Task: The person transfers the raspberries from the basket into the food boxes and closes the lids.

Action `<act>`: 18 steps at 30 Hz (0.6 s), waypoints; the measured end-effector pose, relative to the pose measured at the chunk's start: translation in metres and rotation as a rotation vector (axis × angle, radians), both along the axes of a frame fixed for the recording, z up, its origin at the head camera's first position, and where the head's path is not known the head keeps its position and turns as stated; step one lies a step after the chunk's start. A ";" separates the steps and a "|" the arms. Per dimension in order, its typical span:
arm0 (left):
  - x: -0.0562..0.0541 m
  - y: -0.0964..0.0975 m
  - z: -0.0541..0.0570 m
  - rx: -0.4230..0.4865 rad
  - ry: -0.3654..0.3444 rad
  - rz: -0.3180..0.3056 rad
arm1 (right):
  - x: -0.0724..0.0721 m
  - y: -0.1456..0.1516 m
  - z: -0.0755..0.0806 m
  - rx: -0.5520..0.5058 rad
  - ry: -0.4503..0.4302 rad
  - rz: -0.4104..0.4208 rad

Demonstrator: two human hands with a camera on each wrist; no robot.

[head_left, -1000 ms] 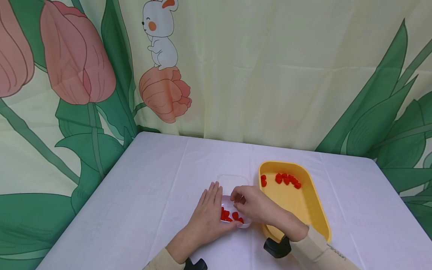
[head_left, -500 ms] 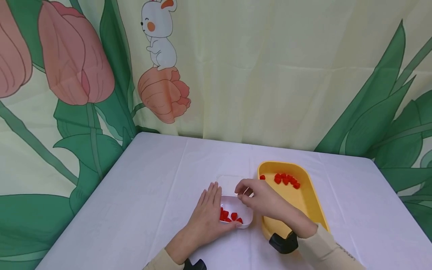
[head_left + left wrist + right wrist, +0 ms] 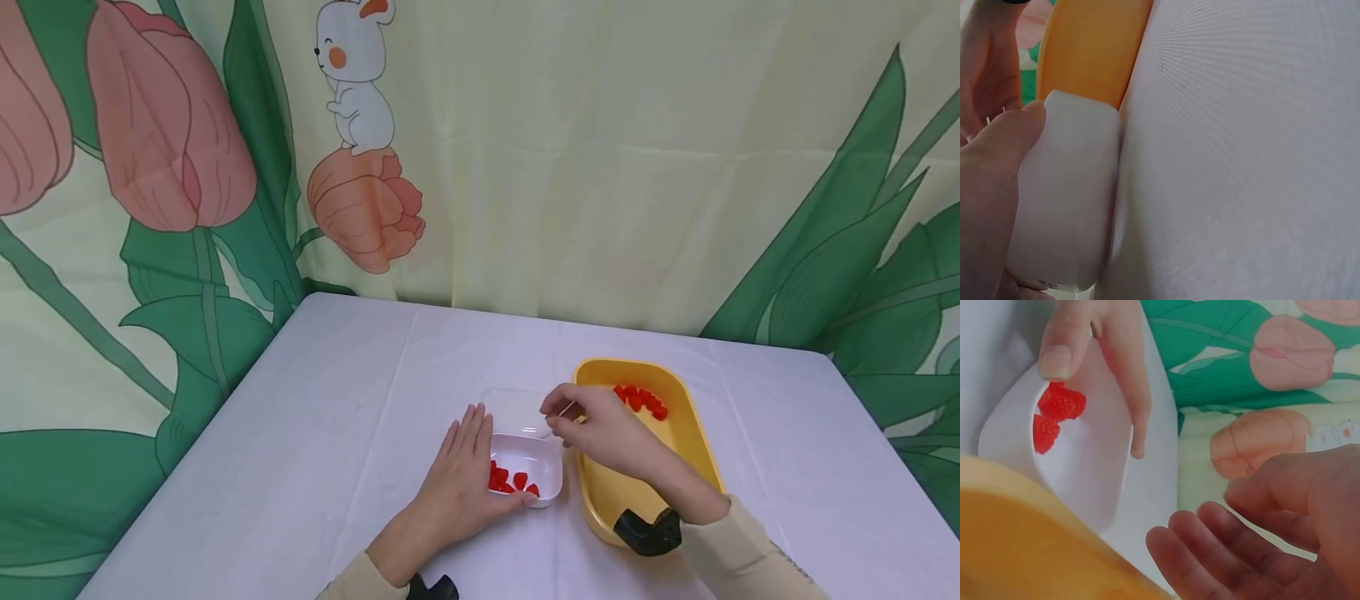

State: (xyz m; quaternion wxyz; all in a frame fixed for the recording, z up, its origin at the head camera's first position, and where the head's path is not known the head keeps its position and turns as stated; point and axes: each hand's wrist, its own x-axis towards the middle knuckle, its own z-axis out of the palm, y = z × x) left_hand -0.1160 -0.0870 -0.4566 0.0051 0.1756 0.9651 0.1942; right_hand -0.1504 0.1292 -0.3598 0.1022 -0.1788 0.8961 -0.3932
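A small white box [image 3: 543, 462] with red raspberries [image 3: 1066, 403] inside lies between the hands. My left hand [image 3: 465, 492] holds it, long fingers straight along its left side, thumb over the near rim. To the right, my right hand [image 3: 600, 429] hovers at the left rim of the yellow tray [image 3: 622, 467], thumb and fingers bent toward each other. Thin pale prongs [image 3: 988, 120], like the tips of tweezers, stick out of it in the left wrist view; its grip on them is mostly hidden. No raspberry shows between the prongs.
More raspberries [image 3: 645, 400] lie at the far end of the yellow tray; the right hand covers part of that end. Behind the white box a clear lid [image 3: 513, 408] lies folded back on the white tablecloth [image 3: 375, 392]. A printed curtain [image 3: 600, 167] hangs behind the table.
My right hand has moved from over the white box to the right and away from me, to the tray's left rim. The left hand and the box have stayed put.
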 end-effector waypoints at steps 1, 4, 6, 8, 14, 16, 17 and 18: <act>0.000 0.000 0.000 0.003 -0.001 0.001 | 0.000 0.001 0.001 -0.001 -0.001 -0.015; 0.000 0.000 0.000 0.005 -0.003 0.002 | 0.000 0.005 0.001 0.002 -0.005 -0.054; -0.001 0.000 0.000 0.006 -0.005 0.002 | 0.000 0.008 0.001 -0.001 -0.008 -0.075; -0.001 0.000 -0.001 0.006 -0.005 0.001 | 0.000 0.011 0.000 0.002 -0.002 -0.090; -0.001 0.000 -0.001 0.007 -0.004 -0.003 | -0.002 0.022 -0.001 -0.014 0.041 -0.110; -0.001 0.001 -0.001 0.006 -0.002 -0.003 | -0.003 0.026 -0.002 -0.029 0.052 -0.119; -0.001 0.001 -0.001 0.006 -0.002 -0.002 | -0.004 0.028 -0.002 -0.033 0.054 -0.126; -0.001 0.001 -0.001 0.006 -0.001 -0.002 | -0.004 0.030 -0.003 -0.035 0.055 -0.131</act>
